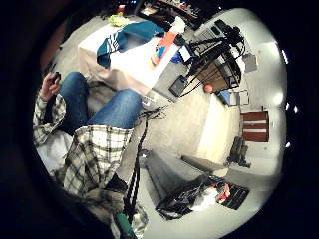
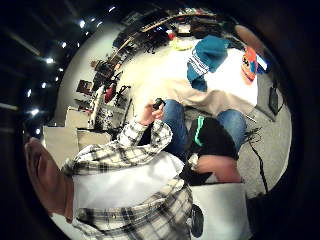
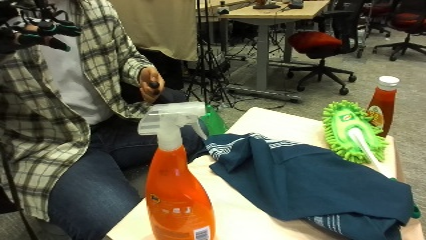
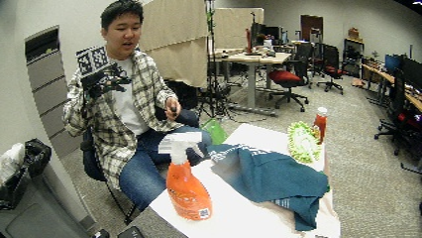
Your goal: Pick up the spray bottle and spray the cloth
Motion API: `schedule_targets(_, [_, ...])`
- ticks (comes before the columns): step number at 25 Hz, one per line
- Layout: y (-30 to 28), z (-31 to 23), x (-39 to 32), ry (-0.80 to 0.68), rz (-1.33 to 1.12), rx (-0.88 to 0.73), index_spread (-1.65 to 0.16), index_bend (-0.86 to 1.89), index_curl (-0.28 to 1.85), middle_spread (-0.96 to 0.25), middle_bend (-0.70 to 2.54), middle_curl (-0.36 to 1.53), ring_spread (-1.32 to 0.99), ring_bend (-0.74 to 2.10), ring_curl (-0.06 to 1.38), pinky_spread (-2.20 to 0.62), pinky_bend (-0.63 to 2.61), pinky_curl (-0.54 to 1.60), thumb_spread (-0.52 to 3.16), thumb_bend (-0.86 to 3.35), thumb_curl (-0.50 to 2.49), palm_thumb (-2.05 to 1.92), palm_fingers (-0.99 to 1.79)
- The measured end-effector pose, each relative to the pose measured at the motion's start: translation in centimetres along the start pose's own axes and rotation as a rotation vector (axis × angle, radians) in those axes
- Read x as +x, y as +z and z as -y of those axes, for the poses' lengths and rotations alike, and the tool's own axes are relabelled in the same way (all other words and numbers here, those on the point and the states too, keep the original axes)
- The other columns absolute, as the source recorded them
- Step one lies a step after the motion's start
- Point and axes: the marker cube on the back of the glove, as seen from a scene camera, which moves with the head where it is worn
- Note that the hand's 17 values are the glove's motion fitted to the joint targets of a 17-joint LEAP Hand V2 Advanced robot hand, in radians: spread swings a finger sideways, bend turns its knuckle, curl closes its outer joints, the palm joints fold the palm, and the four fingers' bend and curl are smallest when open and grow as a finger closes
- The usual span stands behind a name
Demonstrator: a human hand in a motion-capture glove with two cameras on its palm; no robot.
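Note:
An orange spray bottle (image 3: pixel 176 190) with a white trigger stands upright at the near corner of the white table (image 3: pixel 246 220). A teal cloth (image 3: pixel 306 180) with white stripes lies crumpled on the table just beside it. My gloved right hand (image 3: pixel 33 32) is raised in front of the person's chest, well away from the table, with relaxed fingers that hold nothing. The bare left hand (image 3: pixel 152 82) grips a small black object above the lap. From the palm views the bottle (image 1: pixel 162 47) and cloth (image 1: pixel 129 35) look small and far off on the table.
A green fluffy duster (image 3: pixel 353 130) and a red sauce bottle (image 3: pixel 383 102) sit at the table's far end. A green object (image 3: pixel 213 122) leans by the table near the person's knee. Desks, office chairs (image 3: pixel 319 45) and a tripod stand behind; a bin (image 4: pixel 20 168) is beside the seat.

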Motion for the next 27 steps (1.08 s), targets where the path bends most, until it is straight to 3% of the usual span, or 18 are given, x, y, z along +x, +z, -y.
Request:
schedule_targets(12, [1.9, 1.9, 3.3, 0.115, 0.028, 0.006, -0.29, 0.27, 0.20, -0.04, 0.19, 0.15, 0.07, 0.29, 0.13, 0.17, 0.22, 0.15, 0.88, 0.31, 0.24, 0.54, 0.35])
schedule_targets(27, [5.4, 11.9, 12.4, 0.303, 0.169, 0.030, -0.23, 0.15, 0.25, 0.01, 0.29, 0.27, 0.02, 0.41, 0.23, 0.15, 0.19, 0.21, 1.07, 0.24, 0.34, 0.61, 0.58])
